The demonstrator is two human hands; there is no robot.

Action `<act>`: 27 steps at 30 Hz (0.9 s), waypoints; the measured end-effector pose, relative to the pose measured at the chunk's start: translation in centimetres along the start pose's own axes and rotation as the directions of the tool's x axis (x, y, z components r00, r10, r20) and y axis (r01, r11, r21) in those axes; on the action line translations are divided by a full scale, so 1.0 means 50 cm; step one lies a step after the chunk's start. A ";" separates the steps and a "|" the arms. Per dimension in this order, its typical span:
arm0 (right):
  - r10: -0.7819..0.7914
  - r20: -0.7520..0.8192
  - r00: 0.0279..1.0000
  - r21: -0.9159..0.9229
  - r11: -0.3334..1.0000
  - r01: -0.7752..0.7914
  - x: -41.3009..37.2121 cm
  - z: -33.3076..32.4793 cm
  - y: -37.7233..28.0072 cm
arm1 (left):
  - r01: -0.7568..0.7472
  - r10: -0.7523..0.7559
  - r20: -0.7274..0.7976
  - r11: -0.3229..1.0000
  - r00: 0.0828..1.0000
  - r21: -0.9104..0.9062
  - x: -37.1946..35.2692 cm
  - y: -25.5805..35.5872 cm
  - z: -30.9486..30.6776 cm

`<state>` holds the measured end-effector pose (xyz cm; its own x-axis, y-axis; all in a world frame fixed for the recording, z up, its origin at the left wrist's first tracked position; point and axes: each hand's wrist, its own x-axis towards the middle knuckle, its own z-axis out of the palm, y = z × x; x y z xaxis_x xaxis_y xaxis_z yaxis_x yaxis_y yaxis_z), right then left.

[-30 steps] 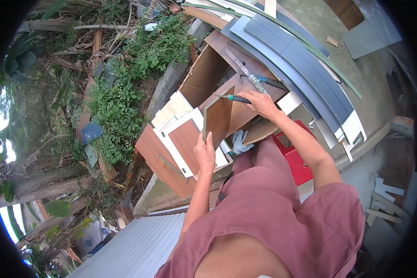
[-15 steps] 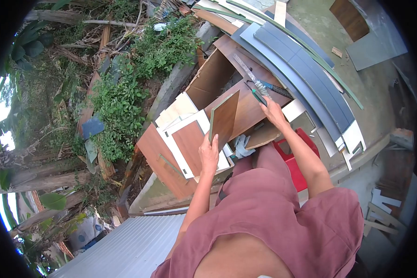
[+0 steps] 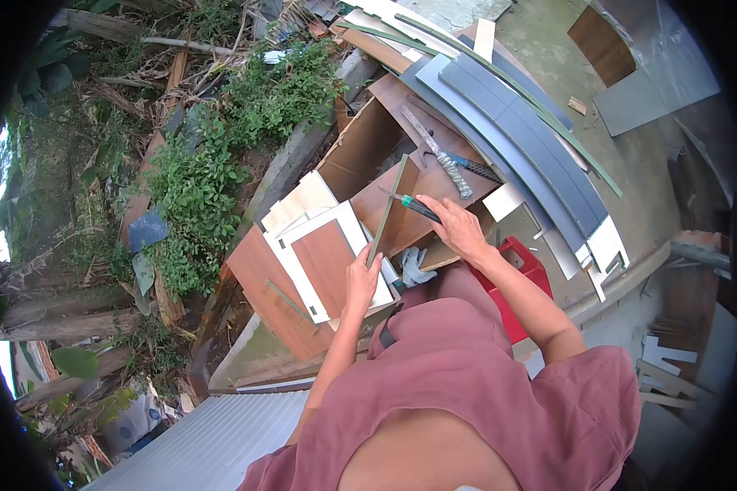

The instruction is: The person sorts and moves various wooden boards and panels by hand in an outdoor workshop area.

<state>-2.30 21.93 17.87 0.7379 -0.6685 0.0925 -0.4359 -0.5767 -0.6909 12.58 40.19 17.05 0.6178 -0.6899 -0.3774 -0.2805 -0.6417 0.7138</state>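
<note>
My left hand [image 3: 362,282] is closed on the lower end of a brown wood-look board [image 3: 391,204], held tilted with its narrow green edge toward me. My right hand [image 3: 460,229] is wrapped around a hand tool [image 3: 420,207] with a black-and-green handle. The tool's short metal tip meets the board's edge in this view. Just beyond, a long worn metal tool with a wrapped grip [image 3: 446,164] lies on a brown panel [image 3: 393,90]. A blue-and-black handle [image 3: 477,167] rests beside it.
White-framed brown panels [image 3: 323,262] lie stacked at left, near an open cardboard box [image 3: 356,147]. Long dark-blue panels [image 3: 516,114] curve along the right. A red plastic container [image 3: 528,274] stands by my leg, with a pale cloth [image 3: 415,266] nearby. Plants [image 3: 188,180] fill the left.
My right hand has moved left and toward me, bringing the tool's tip to the board's edge. The board has turned more edge-on. The wrapped-grip tool now shows uncovered.
</note>
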 end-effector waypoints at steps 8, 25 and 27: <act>0.083 -0.030 0.996 0.051 0.995 -0.081 0.023 0.002 -0.015 | -0.151 0.041 -0.320 0.933 0.946 -0.326 -0.001 -0.033 0.019; 0.047 -0.058 0.997 -0.070 0.996 -0.051 -0.042 -0.046 -0.090 | -0.448 0.416 -0.295 0.893 0.860 -0.045 0.092 0.122 -0.006; 0.060 -0.051 0.997 -0.062 0.996 -0.063 -0.042 -0.041 -0.077 | -0.435 0.413 -0.277 0.900 0.868 -0.020 0.088 0.124 -0.006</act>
<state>-3.21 24.58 21.81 0.6834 -0.7249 0.0869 -0.5126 -0.5612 -0.6498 13.76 33.28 20.01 0.6234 -0.7709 0.1305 -0.5065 -0.2710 0.8186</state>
